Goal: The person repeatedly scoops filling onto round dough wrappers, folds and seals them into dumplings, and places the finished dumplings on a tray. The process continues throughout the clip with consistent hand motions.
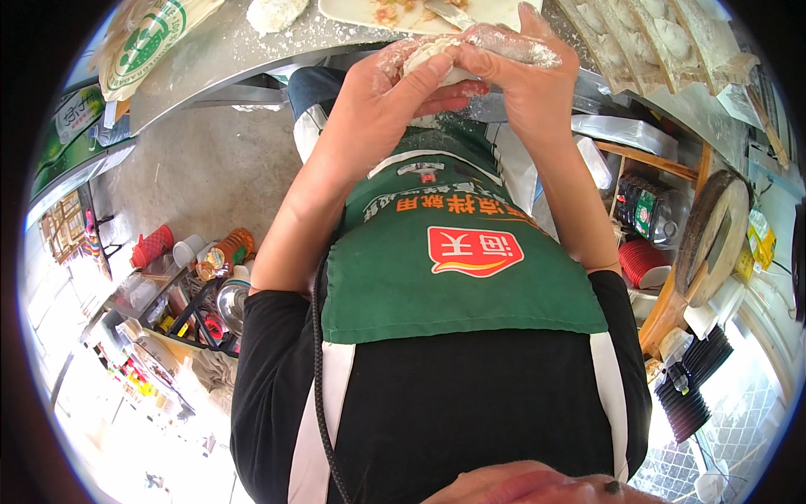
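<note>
Both hands meet over the near edge of the floury metal worktop (197, 80), pressed around a white dough dumpling (430, 52). My left hand (378, 92) has its thumb on top of the dough and its fingers beneath. From the other side, my right hand (533, 80) pinches the dumpling's edge, and flour coats its fingers. The hands hide much of the dumpling, so whether it is fully sealed cannot be told. Just beyond them lies a pale tray (353, 10) with bits of chopped filling (395, 12) and a metal spreader (451, 13).
At the far right, ridged trays (617, 63) hold several floured dumplings (672, 38). A floured dough lump (275, 13) and a printed bag (151, 42) lie at the far left. Shelves on both sides carry tubs, bottles and a round wooden board (714, 235).
</note>
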`<action>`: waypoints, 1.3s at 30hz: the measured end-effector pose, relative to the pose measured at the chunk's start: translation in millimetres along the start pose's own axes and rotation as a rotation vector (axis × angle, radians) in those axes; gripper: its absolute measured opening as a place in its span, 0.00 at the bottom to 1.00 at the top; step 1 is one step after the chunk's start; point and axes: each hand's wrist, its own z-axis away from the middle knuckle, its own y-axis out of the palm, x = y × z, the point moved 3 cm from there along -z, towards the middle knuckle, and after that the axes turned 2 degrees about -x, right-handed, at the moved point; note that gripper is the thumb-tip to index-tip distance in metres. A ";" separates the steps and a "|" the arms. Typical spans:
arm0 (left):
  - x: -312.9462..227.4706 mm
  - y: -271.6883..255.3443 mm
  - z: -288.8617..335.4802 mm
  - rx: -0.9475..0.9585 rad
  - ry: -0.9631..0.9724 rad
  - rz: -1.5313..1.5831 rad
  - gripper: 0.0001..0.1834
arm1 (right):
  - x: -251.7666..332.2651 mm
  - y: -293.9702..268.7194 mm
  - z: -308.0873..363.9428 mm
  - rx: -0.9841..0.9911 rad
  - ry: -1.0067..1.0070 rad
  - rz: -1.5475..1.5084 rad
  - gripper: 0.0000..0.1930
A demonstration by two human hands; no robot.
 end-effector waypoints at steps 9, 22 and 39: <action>-8.4 -1.5 -1.7 0.035 0.079 0.048 0.17 | 3.8 3.9 0.7 -0.069 0.417 -0.243 0.16; -10.4 5.9 -5.3 0.028 0.164 -0.255 0.25 | 19.3 21.1 -0.1 -0.071 0.428 -0.629 0.09; 0.5 8.7 -6.5 -0.182 0.284 0.198 0.23 | 14.5 8.4 7.9 0.047 0.242 -0.564 0.14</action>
